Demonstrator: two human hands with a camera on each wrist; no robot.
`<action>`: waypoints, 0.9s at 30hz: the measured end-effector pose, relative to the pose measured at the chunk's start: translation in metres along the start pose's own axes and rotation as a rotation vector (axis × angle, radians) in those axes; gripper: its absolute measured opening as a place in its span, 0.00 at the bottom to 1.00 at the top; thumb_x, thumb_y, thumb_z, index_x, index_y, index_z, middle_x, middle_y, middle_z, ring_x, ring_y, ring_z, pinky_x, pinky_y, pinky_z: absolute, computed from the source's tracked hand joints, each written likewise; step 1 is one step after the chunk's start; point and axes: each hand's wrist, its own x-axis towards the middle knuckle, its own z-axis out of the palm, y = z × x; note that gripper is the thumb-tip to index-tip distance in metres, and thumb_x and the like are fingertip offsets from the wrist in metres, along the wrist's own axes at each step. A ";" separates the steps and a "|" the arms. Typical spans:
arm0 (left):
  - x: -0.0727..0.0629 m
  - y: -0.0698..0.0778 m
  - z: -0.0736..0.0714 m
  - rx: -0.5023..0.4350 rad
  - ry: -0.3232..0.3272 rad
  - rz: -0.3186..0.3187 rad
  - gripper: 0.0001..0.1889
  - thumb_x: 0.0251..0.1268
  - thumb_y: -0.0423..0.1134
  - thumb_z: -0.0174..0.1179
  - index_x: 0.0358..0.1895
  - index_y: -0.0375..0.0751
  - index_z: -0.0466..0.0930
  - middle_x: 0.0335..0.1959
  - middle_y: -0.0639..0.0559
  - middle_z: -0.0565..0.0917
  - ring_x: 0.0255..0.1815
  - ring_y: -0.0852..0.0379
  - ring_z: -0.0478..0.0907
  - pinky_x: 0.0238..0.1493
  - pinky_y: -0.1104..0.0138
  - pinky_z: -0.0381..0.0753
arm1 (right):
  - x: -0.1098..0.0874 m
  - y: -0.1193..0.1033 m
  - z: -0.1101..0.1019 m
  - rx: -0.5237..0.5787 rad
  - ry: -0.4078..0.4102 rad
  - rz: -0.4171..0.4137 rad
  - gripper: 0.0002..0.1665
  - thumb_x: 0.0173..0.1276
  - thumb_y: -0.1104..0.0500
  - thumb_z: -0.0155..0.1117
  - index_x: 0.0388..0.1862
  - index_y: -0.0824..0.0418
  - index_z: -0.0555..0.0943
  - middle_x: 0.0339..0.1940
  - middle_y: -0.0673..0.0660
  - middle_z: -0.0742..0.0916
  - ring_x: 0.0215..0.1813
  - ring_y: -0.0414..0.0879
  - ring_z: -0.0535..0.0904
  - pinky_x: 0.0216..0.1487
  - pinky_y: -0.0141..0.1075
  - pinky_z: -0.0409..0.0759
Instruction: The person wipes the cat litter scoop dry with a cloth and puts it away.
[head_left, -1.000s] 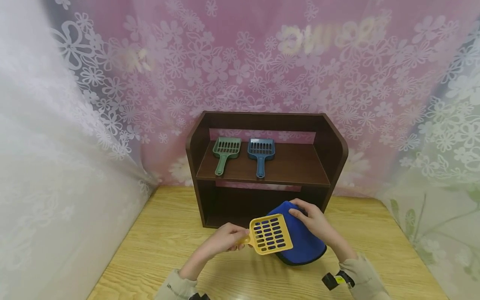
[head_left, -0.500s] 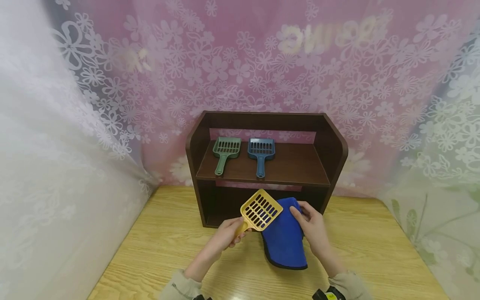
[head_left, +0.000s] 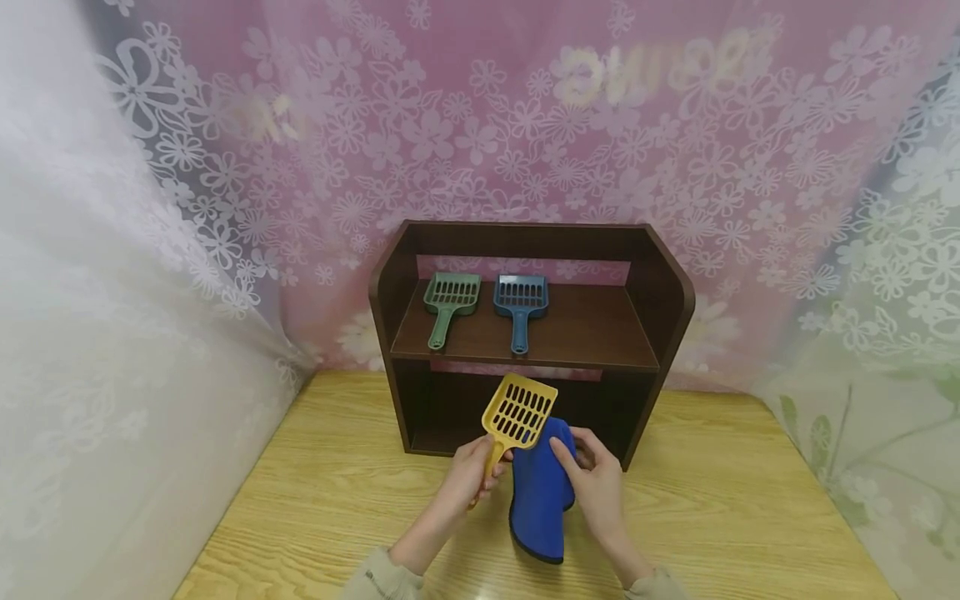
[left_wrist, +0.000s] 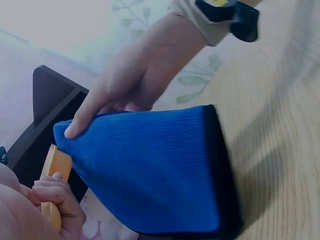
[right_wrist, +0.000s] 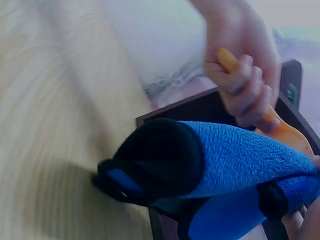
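My left hand [head_left: 463, 479] grips the handle of a yellow slotted litter scoop [head_left: 519, 408], whose head tilts up and away in front of the shelf. Just to its right, my right hand [head_left: 596, 483] pinches the upper end of a blue cleaning cloth [head_left: 536, 492] with black edging. The cloth hangs folded over, its top touching or overlapping the scoop's right edge. In the left wrist view the right thumb presses on the cloth [left_wrist: 145, 165] beside the scoop's rim [left_wrist: 60, 162]. The right wrist view shows left fingers [right_wrist: 245, 92] curled round the handle.
A dark brown two-tier shelf [head_left: 525, 362] stands at the back of the wooden table [head_left: 300, 500]. On its upper board lie a green litter scoop [head_left: 452, 293] and a blue litter scoop [head_left: 521, 296], side by side. Flowered curtains [head_left: 480, 125] hang behind and at both sides.
The scoop has turned from pointing right to pointing away, its head rising toward the shelf. My right hand and the cloth have moved left, and the cloth has folded narrower.
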 end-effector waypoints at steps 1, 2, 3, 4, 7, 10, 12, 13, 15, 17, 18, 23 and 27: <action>0.000 0.000 0.000 -0.005 0.011 0.001 0.22 0.84 0.44 0.40 0.44 0.30 0.78 0.21 0.57 0.70 0.17 0.68 0.62 0.15 0.78 0.61 | -0.003 0.001 0.002 -0.032 -0.003 -0.020 0.12 0.69 0.54 0.71 0.48 0.58 0.86 0.41 0.55 0.88 0.39 0.41 0.87 0.39 0.33 0.86; 0.001 0.000 0.001 -0.012 0.021 -0.001 0.22 0.84 0.44 0.39 0.44 0.30 0.78 0.21 0.57 0.71 0.17 0.68 0.62 0.15 0.78 0.61 | -0.006 0.001 0.004 -0.060 -0.005 -0.038 0.11 0.68 0.54 0.72 0.46 0.56 0.86 0.40 0.54 0.88 0.38 0.41 0.87 0.38 0.33 0.86; 0.001 0.001 0.001 -0.017 0.027 0.001 0.22 0.84 0.44 0.39 0.44 0.30 0.78 0.21 0.57 0.71 0.17 0.68 0.62 0.16 0.78 0.61 | -0.009 0.001 0.006 -0.084 -0.007 -0.057 0.09 0.67 0.54 0.73 0.45 0.54 0.87 0.38 0.52 0.89 0.37 0.41 0.87 0.36 0.33 0.86; 0.001 0.001 0.001 -0.020 0.032 0.001 0.22 0.85 0.44 0.39 0.44 0.31 0.78 0.21 0.57 0.71 0.17 0.68 0.62 0.16 0.78 0.61 | -0.012 0.001 0.007 -0.107 -0.011 -0.074 0.08 0.66 0.54 0.74 0.43 0.52 0.87 0.37 0.51 0.89 0.37 0.40 0.86 0.35 0.32 0.85; 0.002 0.001 0.003 -0.018 0.045 0.000 0.22 0.85 0.44 0.38 0.45 0.30 0.78 0.21 0.57 0.71 0.17 0.68 0.62 0.16 0.78 0.61 | -0.017 0.000 0.011 -0.126 -0.025 -0.097 0.07 0.65 0.55 0.75 0.41 0.50 0.87 0.36 0.49 0.89 0.36 0.39 0.86 0.33 0.32 0.85; 0.002 0.000 0.004 -0.002 0.054 0.003 0.22 0.85 0.44 0.38 0.44 0.31 0.79 0.21 0.57 0.71 0.16 0.68 0.62 0.16 0.78 0.61 | -0.019 -0.002 0.014 -0.111 -0.023 -0.095 0.07 0.64 0.58 0.76 0.39 0.51 0.86 0.35 0.49 0.89 0.35 0.39 0.86 0.32 0.32 0.85; 0.002 0.000 0.006 0.010 0.061 0.011 0.22 0.84 0.44 0.39 0.43 0.31 0.79 0.20 0.57 0.71 0.15 0.68 0.62 0.15 0.78 0.61 | -0.018 -0.004 0.014 -0.108 0.003 -0.083 0.07 0.63 0.60 0.76 0.39 0.52 0.87 0.35 0.50 0.89 0.35 0.39 0.86 0.33 0.31 0.85; 0.002 -0.001 0.006 0.013 0.063 0.016 0.22 0.84 0.44 0.39 0.42 0.31 0.79 0.20 0.57 0.71 0.15 0.69 0.62 0.15 0.78 0.61 | -0.017 -0.006 0.014 -0.109 0.020 -0.080 0.07 0.63 0.62 0.76 0.39 0.54 0.87 0.35 0.51 0.89 0.35 0.39 0.86 0.34 0.30 0.85; 0.001 -0.001 0.006 0.022 0.065 0.025 0.22 0.84 0.43 0.40 0.41 0.30 0.79 0.20 0.56 0.71 0.14 0.69 0.61 0.14 0.78 0.60 | -0.016 -0.014 0.013 -0.115 0.048 -0.080 0.07 0.63 0.64 0.75 0.39 0.57 0.87 0.35 0.54 0.89 0.34 0.38 0.85 0.34 0.29 0.84; 0.000 -0.002 0.006 0.034 0.062 0.027 0.22 0.84 0.43 0.40 0.42 0.29 0.79 0.20 0.56 0.70 0.14 0.69 0.61 0.14 0.78 0.59 | -0.015 -0.025 0.010 -0.124 0.074 -0.088 0.06 0.63 0.66 0.75 0.38 0.60 0.86 0.34 0.56 0.88 0.31 0.38 0.84 0.32 0.28 0.83; -0.001 -0.002 0.006 0.044 0.058 0.026 0.22 0.84 0.43 0.40 0.42 0.29 0.79 0.19 0.56 0.70 0.14 0.69 0.61 0.14 0.78 0.59 | -0.014 -0.029 0.009 -0.136 0.085 -0.099 0.06 0.63 0.67 0.74 0.39 0.62 0.86 0.34 0.57 0.88 0.30 0.37 0.83 0.31 0.27 0.83; -0.006 -0.002 0.004 0.074 0.030 0.021 0.21 0.84 0.42 0.40 0.41 0.28 0.78 0.19 0.57 0.69 0.15 0.68 0.61 0.14 0.78 0.58 | -0.006 -0.039 0.001 -0.151 0.115 -0.139 0.06 0.65 0.67 0.72 0.41 0.66 0.85 0.34 0.61 0.87 0.28 0.37 0.82 0.29 0.25 0.80; -0.010 -0.002 0.003 0.082 0.011 0.027 0.21 0.84 0.43 0.41 0.41 0.29 0.79 0.19 0.56 0.70 0.14 0.68 0.61 0.14 0.78 0.57 | 0.001 -0.038 -0.005 -0.136 0.113 -0.119 0.08 0.68 0.67 0.70 0.44 0.68 0.85 0.37 0.62 0.87 0.30 0.37 0.83 0.31 0.26 0.82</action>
